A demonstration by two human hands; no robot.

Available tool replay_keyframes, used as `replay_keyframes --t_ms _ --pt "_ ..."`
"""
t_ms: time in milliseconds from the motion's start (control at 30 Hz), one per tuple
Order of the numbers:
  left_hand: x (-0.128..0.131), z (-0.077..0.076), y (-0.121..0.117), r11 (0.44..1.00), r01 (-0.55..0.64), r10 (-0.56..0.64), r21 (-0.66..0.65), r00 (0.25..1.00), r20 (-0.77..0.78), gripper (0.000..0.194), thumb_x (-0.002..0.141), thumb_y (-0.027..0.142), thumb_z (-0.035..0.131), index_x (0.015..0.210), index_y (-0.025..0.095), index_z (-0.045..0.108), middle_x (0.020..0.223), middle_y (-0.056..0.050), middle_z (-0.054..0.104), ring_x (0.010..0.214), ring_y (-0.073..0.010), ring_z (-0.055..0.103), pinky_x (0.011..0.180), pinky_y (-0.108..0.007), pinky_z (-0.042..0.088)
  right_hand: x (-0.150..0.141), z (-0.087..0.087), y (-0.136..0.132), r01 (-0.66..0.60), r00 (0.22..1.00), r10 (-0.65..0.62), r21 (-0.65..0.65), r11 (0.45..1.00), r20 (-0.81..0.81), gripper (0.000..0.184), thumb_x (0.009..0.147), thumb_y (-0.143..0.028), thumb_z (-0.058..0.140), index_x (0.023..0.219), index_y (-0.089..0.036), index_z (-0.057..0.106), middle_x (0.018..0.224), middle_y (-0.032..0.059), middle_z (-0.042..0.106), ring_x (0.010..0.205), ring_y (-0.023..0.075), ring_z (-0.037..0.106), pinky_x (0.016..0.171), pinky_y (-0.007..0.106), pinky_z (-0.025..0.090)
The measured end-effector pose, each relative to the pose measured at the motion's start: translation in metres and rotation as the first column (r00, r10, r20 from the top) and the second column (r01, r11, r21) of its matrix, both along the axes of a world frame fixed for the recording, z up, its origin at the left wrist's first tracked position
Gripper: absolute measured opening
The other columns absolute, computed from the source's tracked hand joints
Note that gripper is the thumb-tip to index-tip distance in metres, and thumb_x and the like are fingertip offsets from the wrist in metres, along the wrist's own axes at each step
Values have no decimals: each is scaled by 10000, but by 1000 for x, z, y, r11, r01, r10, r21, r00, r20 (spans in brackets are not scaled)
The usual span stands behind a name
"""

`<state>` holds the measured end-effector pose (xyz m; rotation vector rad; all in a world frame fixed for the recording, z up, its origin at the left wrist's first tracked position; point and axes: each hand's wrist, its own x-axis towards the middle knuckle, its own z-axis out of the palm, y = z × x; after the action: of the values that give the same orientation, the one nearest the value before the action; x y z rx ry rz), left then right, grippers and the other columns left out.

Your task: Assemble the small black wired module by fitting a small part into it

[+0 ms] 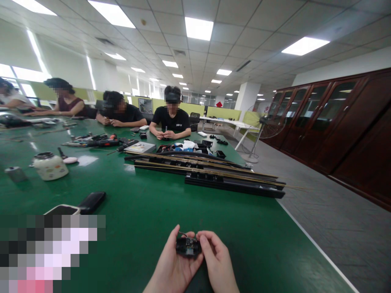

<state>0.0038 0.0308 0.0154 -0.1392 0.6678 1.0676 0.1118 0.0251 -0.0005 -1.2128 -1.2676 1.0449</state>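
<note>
A small black plastic housing (184,249) with electronic parts inside lies in my left hand (174,260), its open side facing up. The fingers of that hand curl around and under it. My right hand (216,254) is closed at the housing's right side, thumb and forefinger pinched near its upper right corner. What sits between those fingertips is too small to make out. A short thin dark piece, perhaps a wire, sticks up at the housing's upper left. Both hands are just above the green table (137,236), close to its front edge.
Long black rails (235,187) with thin brass-coloured rods lie across the table ahead. Further left are a jar (50,167), a metal cylinder (16,174), a phone (62,210) and a black case (92,202). Power tools (104,141) lie beyond. Several people sit around the table.
</note>
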Motion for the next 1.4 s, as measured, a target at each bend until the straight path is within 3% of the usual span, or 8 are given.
replay_keyframes --t_ms 133,233,433,567,767,1200,1400 --pt "0 -4 1 1000 -15 15 3 999 30 177 727 317 554 735 150 495 692 -29 587 644 -158 594 623 -315 496 0 0 -1 -9 1000 8 20 1000 11 229 744 -374 546 808 -171 630 802 69 668 764 193 613 703 281 487" --pt "0 -4 1 1000 -22 21 8 998 54 179 740 320 536 721 148 493 673 -24 583 609 -148 589 617 -319 499 -1 0 -4 -28 997 21 100 995 71 153 678 -242 610 818 -191 648 883 73 655 848 204 599 802 323 462" --pt "1 4 0 998 -54 54 -15 999 -9 208 768 329 494 697 134 502 628 -17 572 562 -130 571 605 -323 503 -4 -1 -6 -65 980 46 97 993 191 276 580 -80 607 806 -229 663 1073 78 578 1037 234 518 923 371 374" --pt "1 4 0 999 -39 39 -6 999 -7 232 774 335 487 712 113 516 633 -27 573 546 -117 557 585 -300 497 -5 -1 -5 -93 973 76 68 993 216 298 562 -57 593 795 -228 664 1076 76 571 1052 238 506 929 375 359" --pt "0 4 -1 999 -34 34 5 999 3 239 781 337 476 711 111 510 617 -18 564 518 -101 538 566 -274 485 -9 -4 -6 -40 978 27 63 997 205 268 544 -31 582 708 -227 661 1057 62 573 1034 238 514 921 375 350" --pt "-1 3 0 1000 -27 27 9 999 41 237 785 340 467 718 116 507 621 -17 560 529 -101 541 582 -267 485 -5 4 -6 -124 967 114 31 992 227 264 586 -47 583 761 -224 672 1087 70 560 1050 226 506 921 352 356" --pt "-2 0 0 1000 -30 30 -1 997 74 215 764 331 503 738 117 507 662 -23 569 575 -108 562 631 -274 492 -3 5 -5 -97 982 93 13 995 163 230 591 -76 604 754 -221 678 1075 74 572 1020 233 528 887 343 383"
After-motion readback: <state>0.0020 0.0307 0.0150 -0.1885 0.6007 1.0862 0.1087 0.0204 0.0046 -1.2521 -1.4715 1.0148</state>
